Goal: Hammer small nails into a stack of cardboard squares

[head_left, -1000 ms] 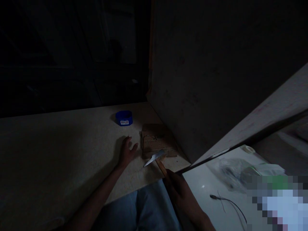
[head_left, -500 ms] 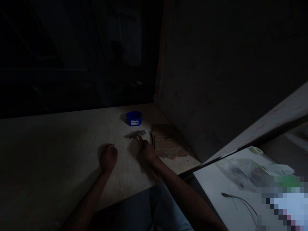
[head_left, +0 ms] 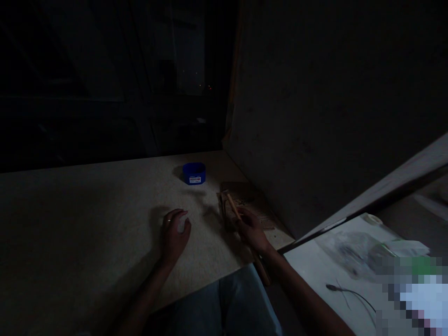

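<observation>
My right hand is wrapped around the wooden handle of a hammer. The handle's lower end sticks out below the hand, past the table edge, and the head is hard to make out in the dim light. Behind the hammer, a stack of brown cardboard pieces lies by the wall, partly hidden by my hand. My left hand, with a ring on one finger, hovers over or rests on the table, its fingers curved and apart from the thumb, holding nothing. Beyond both hands stands a blue, open-topped container with a white label.
The pale table meets a dark upright panel on the right. Past that panel, a lower white surface carries a clear plastic bag, a roll of tape and a thin cable. Dark window panes lie behind.
My right hand has moved right with the hammer, from bare table to over the cardboard. My left hand has shifted right and its fingers have loosened from a closed curl.
</observation>
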Available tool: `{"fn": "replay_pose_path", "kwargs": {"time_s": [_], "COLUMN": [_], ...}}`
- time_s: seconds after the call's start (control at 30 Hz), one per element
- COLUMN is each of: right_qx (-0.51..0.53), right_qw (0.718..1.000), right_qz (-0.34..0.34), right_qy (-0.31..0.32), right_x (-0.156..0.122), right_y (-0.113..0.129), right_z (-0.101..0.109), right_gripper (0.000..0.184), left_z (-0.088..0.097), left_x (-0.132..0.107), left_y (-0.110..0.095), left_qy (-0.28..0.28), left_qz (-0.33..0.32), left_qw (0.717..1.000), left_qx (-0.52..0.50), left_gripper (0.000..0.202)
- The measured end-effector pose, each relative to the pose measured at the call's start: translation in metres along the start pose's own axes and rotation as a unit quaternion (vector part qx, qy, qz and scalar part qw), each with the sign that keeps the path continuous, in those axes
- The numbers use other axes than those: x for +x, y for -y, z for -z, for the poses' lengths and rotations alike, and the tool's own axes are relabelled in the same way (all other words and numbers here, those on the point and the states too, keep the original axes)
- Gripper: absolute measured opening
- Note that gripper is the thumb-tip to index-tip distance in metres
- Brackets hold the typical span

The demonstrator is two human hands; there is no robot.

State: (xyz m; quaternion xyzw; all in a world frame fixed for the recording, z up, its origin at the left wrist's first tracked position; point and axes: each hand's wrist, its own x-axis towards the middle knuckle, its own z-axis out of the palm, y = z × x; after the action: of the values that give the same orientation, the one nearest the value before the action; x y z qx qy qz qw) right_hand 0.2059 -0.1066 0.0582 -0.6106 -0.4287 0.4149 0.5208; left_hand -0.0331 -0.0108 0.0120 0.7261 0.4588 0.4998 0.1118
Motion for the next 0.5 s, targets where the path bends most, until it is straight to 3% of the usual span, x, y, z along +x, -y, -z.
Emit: {"fn": "replay_pose_path", "kwargs": {"time_s": [0.1,0.23,0.37,0.5], "right_qx": [0.123,0.177,0.187,0.168], "right_qw": [0.991,0.980,0.976,0.980], "right_qz": [-0.032,-0.061,-0.085,-0.088], "right_qy": [-0.036,-0.068,-0.073,-0.061], "right_x": [-0.014,-0.025,-0.036,-0.042], "right_y": [0.007,0.007,-0.008,-0.023], "right_z": [0.037,0.075,0.095,0.100], "right_gripper": [0.045,0.046,0.052,0.059], "left_z": [-0.038,-0.103,-0.153,-0.173], "left_x": [0.007,0.024,0.035,0.040], "left_y": [-0.046,-0.081,-0.080,-0.070], "left_qy": [0.120,0.231,0.305,0.311], "left_qz": [-0.062,-0.050,-0.029,-0.025], "left_qw": [0.989,0.964,0.938,0.935], "left_qx": [-0.061,-0.124,-0.162,-0.165], "left_gripper": [0.033,0.055,0.061,0.052]}}
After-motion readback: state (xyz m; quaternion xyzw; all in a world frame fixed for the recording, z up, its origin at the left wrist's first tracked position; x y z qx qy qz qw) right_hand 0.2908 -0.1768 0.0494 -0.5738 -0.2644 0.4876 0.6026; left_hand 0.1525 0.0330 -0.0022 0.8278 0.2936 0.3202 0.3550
